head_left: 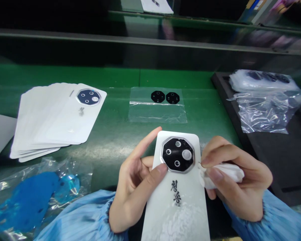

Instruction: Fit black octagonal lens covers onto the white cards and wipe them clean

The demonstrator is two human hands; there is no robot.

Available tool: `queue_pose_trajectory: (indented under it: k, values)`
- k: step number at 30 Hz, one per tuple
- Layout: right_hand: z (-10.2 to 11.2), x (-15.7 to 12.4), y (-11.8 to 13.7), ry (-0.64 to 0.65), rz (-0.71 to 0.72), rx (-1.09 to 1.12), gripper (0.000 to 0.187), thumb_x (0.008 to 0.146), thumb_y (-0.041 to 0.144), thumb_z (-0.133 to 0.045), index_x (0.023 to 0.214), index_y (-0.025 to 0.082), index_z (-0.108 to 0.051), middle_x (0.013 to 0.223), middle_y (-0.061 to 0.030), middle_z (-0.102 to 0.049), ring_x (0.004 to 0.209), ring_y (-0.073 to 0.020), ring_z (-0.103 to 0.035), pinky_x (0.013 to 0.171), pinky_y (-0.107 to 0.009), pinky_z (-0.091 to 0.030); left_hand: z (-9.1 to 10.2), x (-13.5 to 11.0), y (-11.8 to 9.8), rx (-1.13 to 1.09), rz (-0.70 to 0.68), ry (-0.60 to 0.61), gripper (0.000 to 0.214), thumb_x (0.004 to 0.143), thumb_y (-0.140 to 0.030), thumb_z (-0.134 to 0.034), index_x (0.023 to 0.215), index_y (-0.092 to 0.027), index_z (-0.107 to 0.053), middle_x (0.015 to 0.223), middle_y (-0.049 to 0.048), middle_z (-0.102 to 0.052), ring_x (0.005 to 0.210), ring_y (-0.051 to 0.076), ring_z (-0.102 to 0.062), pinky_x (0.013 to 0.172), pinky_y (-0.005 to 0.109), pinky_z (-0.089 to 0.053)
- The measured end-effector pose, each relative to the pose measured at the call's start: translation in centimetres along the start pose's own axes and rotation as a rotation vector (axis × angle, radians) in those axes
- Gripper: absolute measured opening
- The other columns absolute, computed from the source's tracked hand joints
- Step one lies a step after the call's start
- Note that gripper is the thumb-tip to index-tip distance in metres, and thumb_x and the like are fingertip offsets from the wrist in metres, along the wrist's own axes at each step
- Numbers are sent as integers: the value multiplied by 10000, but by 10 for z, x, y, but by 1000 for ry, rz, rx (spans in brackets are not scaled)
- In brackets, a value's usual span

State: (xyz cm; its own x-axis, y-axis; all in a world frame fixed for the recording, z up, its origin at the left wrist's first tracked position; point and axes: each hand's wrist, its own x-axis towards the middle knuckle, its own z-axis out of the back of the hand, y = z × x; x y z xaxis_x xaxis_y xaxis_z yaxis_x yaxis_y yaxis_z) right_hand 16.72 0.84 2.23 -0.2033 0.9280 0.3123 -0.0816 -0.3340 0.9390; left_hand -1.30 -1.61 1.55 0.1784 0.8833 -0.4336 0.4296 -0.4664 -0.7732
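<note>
Our left hand (135, 187) pinches the white back cover (183, 204) between both hands, thumb beside the black camera ring (177, 154) — our right hand (238, 180) pinches a wadded wipe (228, 172) just beside that ring. The cover looks thin, light and glossy — probably slippery, so grip the edges.

The back cover (177, 204) is cut off below, its pattern seemingly blurred.
</note>
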Motion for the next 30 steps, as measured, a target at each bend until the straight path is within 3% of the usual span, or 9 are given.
queue_pose_trajectory:
  k: [10,17,21,25,30]
  values:
    - [-1,2,2,-11,13,-52,167,791,66,-616,863,208,-665,750,-4,-579,591,-123,-592,491,-276,-474,-1,0,1,-60,-73,34,637,852,-244,-630,1419,-384,-377,677,-1,-696,462,100,-571,487,191,-479]
    - [-4,9,7,-4,124,-111,192,745,14,-594,826,172,-667,701,-15,-595,543,-121,-566,436,-264,-451,-3,-1,0,-26,-48,-6,674,843,-268,-646,1422,-433,-345,643,-17,-677,443,105,-542,425,172,-414]
    - [-4,10,10,-1,188,-155,206,726,-1,-589,819,166,-666,682,-19,-617,554,-119,-554,431,-243,-453,-3,-2,0,18,-55,-33,718,833,-288,-656,1450,-401,-308,592,-22,-650,404,96,-498,388,162,-371]
    - [-4,9,11,12,178,-174,210,729,2,-591,828,172,-663,685,-19,-616,535,-115,-552,416,-238,-450,-3,-3,0,30,-59,-34,727,829,-296,-659,1457,-384,-303,589,-22,-640,423,106,-513,398,176,-391]
    - [-4,6,14,2,166,-185,240,716,-13,-600,846,179,-661,704,-24,-631,532,-117,-557,385,-234,-441,-2,-3,2,17,-63,4,674,851,-291,-638,1425,-458,-325,583,-46,-629,451,105,-523,427,175,-402]
